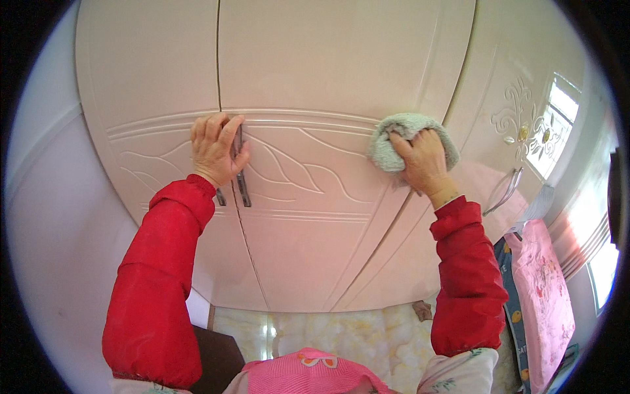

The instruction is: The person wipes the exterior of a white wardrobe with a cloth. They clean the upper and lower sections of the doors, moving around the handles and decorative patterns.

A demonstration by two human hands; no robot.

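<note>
A pale green towel cloth (pixel 393 147) is bunched under my right hand (pixel 425 160), whose fingers grip it against the glossy wardrobe door (pixel 315 172) near a vertical seam. My left hand (pixel 216 147) rests at the upper end of a dark bar handle (pixel 242 184), its fingers on the raised moulding and its thumb by the handle. A second dark handle (pixel 221 198) shows partly below that hand. Curved leaf lines are moulded into the door panels. Red sleeves cover both forearms.
At the right, another wardrobe door bears a curved metal handle (pixel 504 192) and a flower ornament (pixel 521 130). Pink floral fabric (pixel 541 300) stands at the lower right. A dark brown object (pixel 216 362) is at the lower left, and a small brown item (pixel 422 311) lies on the marbled floor (pixel 339 335).
</note>
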